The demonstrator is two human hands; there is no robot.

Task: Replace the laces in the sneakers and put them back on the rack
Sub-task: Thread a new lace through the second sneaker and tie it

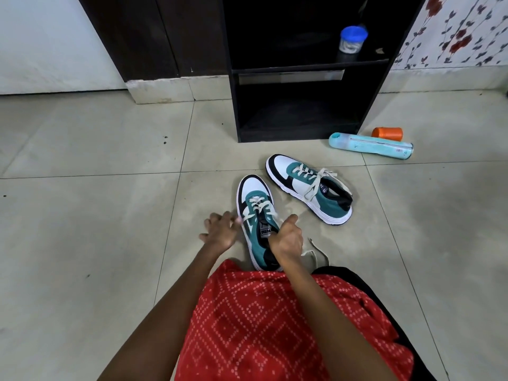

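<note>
The near teal, white and black sneaker [254, 215] sits toe-away on the floor just before my lap, so I can draw its cream lace [257, 206] tight from both sides. My right hand [286, 239] is fisted round one end; my left hand [220, 232] seems to pinch the other, spare fingers spread. Two sneakers: the far sneaker [308, 188] lies right, laced, near the black wooden rack [302, 67]. One loose cream lace [316, 253] trails by my right wrist

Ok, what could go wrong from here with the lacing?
The left hand and right hand both pull the cream lace of the near teal-and-white sneaker; its long end trails on the tiled floor, so the ends may finish uneven. The pale blue bottle lying by the black rack could roll underfoot.
</note>
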